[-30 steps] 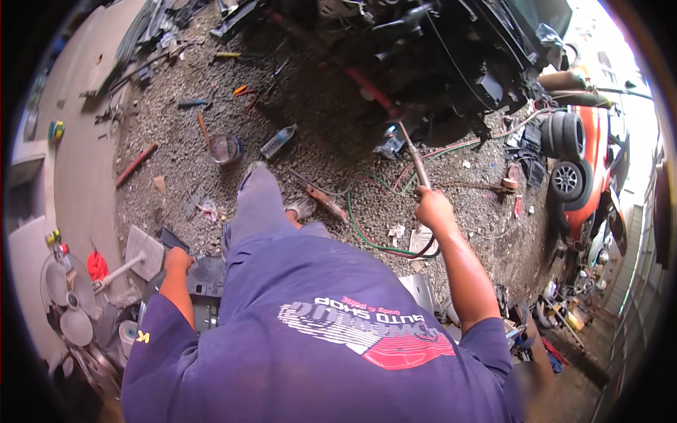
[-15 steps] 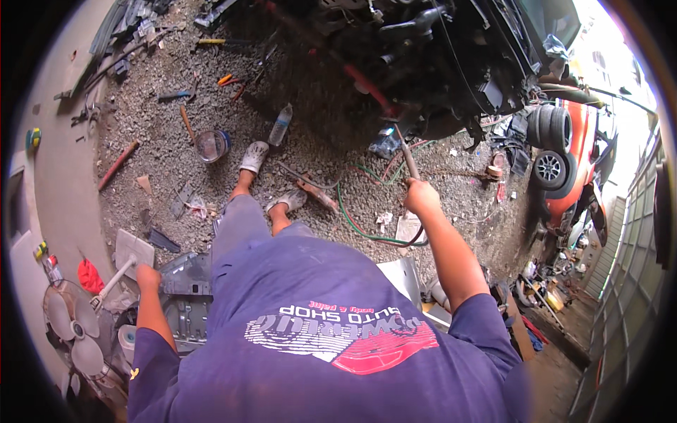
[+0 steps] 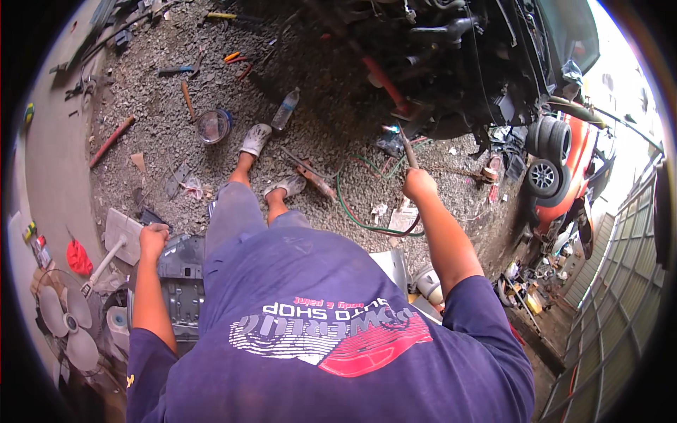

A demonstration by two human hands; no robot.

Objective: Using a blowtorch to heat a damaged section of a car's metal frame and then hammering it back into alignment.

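My right hand (image 3: 421, 185) is closed around the handle of a gas torch (image 3: 408, 149), held low beside the dark front end of a vehicle (image 3: 451, 63). A small bluish glow shows by the torch tip, close to the lower end of a red bar (image 3: 384, 81). Green and red hoses (image 3: 352, 220) curve over the gravel below the torch. On the other side, my left hand (image 3: 153, 240) has its fingers curled, near the square white base of a fallen fan (image 3: 124, 236) and a grey metal panel (image 3: 181, 259). Whether anything is inside those fingers is hidden.
On the gravel lie a water bottle (image 3: 285, 110), a clear tub (image 3: 214, 127), a hammer (image 3: 187, 99) and a red rod (image 3: 113, 141). Stacked tyres (image 3: 548, 138) stand by an orange vehicle (image 3: 575, 166) at right. A concrete strip (image 3: 56, 169) runs along the left.
My left hand has risen farther forward, above the metal panel's edge. My right hand has shifted slightly forward with the torch. The view has turned a little.
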